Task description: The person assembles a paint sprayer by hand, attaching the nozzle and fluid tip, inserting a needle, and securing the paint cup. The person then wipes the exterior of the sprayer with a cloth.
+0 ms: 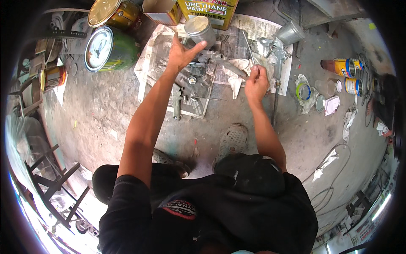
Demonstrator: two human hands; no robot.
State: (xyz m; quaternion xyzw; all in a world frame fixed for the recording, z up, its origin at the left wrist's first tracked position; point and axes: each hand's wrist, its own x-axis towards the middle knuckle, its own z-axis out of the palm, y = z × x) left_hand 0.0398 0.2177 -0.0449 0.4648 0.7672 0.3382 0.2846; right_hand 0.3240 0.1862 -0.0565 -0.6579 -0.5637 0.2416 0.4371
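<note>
My left hand (182, 54) has its thumb and forefinger spread beside a grey metal cup (198, 29) with a pale round top. The thumb overlaps the cup's lower side; the other fingers are mostly hidden. My right hand (256, 86) is closed in a pinch, with a thin rod (248, 44) running up from its fingertips. Between the hands lies a dark grey spray gun (230, 67), its handle end close to my right fingers. A crumpled white cloth (235, 84) is under it. Nearer me, another gun-shaped metal part (176, 101) rests on stained newspaper (146, 63).
Behind stand a yellow thinner tin (230, 19), an open box (163, 15) and a green paint can (108, 48). Another spray gun (279, 55) with a metal cup (291, 33) lies right. Small cans (350, 67) and a tape roll (303, 91) sit farther right. A hose (325, 197) curls across the floor.
</note>
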